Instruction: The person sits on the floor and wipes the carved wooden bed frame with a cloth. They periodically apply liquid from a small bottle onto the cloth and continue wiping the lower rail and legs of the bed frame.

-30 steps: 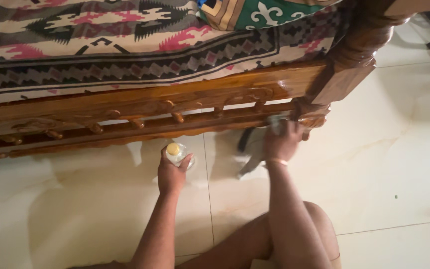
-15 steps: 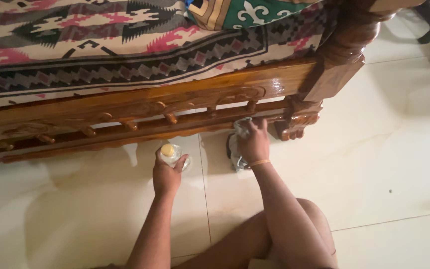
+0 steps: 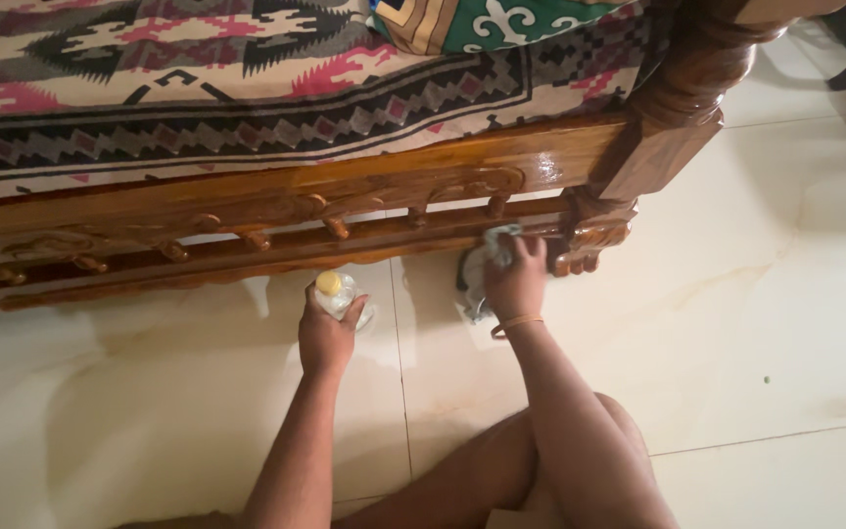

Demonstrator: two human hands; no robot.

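Glossy cream floor tiles (image 3: 756, 294) are filling the lower part of the view, with thin grout lines being crossed by the person's arms and a bent knee at the bottom edge. Across the top, a carved wooden bed frame (image 3: 247, 201) is being shown – dark, polished, with short turned spindles set between its two side rails – and it is being covered by a patterned bedspread (image 3: 198, 88) in cream, black, grey and pink. A green and blue cushion (image 3: 482, 20) is lying on the bedspread near the heavy corner post (image 3: 678, 98).

The left hand (image 3: 325, 338) is being held low over the floor, just in front of the lower rail. A small clear bottle (image 3: 337, 294) with a yellow cap is being gripped in it, the fingers curled round the body of the bottle and the cap pointing up toward the frame. Whether the bottle is resting on the tile cannot be told.

The right hand (image 3: 513, 284) is being pressed against the lower rail, just beside the carved foot of the corner post. A pale, crumpled cloth (image 3: 487, 257) is being clutched in it – the fingers are closed over the cloth, which is bunched between the palm and the wood and is trailing down toward the floor. A thin bangle (image 3: 513, 322) is being worn on that wrist.
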